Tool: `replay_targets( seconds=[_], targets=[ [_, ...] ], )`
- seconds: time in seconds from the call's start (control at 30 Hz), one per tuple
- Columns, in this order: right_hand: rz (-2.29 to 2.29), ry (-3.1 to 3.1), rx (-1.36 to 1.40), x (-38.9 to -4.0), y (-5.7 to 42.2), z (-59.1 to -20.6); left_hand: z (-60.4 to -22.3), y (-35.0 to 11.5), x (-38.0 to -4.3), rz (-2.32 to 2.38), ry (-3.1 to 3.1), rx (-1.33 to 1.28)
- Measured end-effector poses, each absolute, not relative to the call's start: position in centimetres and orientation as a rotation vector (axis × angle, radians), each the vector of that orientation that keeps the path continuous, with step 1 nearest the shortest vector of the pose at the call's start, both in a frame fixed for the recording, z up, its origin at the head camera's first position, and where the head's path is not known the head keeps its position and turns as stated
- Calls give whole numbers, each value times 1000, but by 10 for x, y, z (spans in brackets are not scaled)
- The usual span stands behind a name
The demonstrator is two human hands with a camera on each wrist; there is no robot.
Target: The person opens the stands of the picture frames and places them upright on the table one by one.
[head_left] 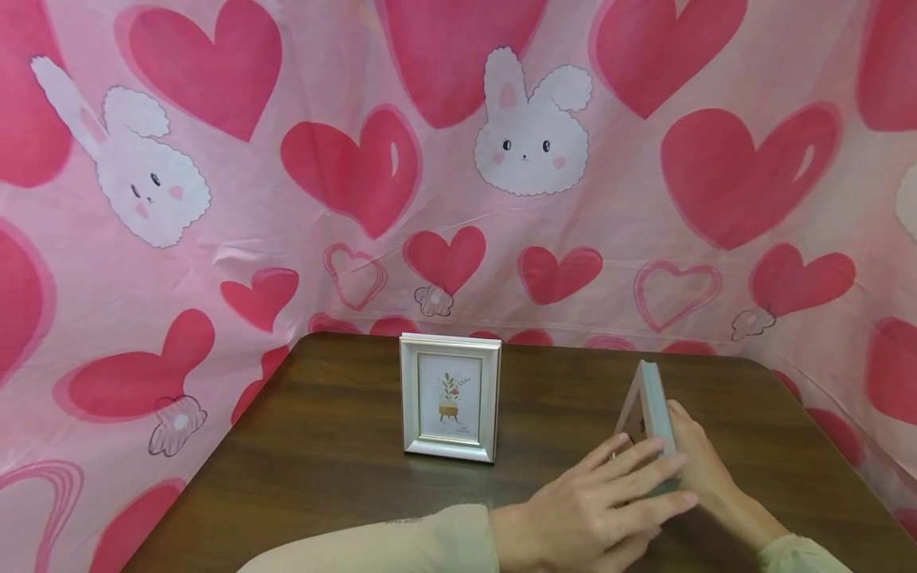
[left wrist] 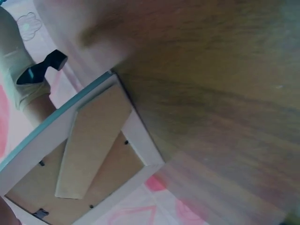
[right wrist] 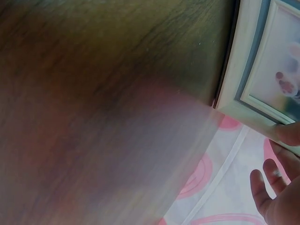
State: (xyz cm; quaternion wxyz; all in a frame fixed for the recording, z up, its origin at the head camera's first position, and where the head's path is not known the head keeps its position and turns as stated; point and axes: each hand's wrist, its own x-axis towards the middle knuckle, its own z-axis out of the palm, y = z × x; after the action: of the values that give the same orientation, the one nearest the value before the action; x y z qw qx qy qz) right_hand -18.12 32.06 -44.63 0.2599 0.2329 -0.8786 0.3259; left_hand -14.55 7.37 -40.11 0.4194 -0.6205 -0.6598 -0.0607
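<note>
A pale picture frame (head_left: 655,406) stands almost edge-on between my two hands at the right of the table. Its brown backing and folding stand (left wrist: 93,140) show in the left wrist view. The right wrist view shows its light front moulding (right wrist: 241,70) and part of a picture. My left hand (head_left: 598,505) lies across the near edge with fairly straight, spread fingers; its thumb is hidden. On the far side, my right hand (head_left: 702,458) grips the frame, thumb at the moulding, most fingers hidden by the frame in the head view.
Another silvery-white picture frame (head_left: 450,398), with a plant picture, stands upright on the dark wooden table (head_left: 315,446), left of my hands. A pink cloth (head_left: 458,199) with hearts and rabbits hangs behind and around the table.
</note>
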Motion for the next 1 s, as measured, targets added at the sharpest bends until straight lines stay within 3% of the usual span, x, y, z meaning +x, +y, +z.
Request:
replay_targets(
  seconds=[0.2, 0.4, 0.63, 1.0],
  targets=[
    [807, -2287, 735, -185, 325, -449, -409, 68, -156, -626, -1762, -1508],
    [830, -2321, 722, -183, 327, -449, -417, 72, -162, -1222, -2272, -1331],
    [797, -2312, 739, -187, 327, -448, -423, 77, -176, -1387, -2640, -1217],
    [819, -2352, 701, -184, 326, -447, -427, 81, -179, -1644, -2723, -1225]
  ],
)
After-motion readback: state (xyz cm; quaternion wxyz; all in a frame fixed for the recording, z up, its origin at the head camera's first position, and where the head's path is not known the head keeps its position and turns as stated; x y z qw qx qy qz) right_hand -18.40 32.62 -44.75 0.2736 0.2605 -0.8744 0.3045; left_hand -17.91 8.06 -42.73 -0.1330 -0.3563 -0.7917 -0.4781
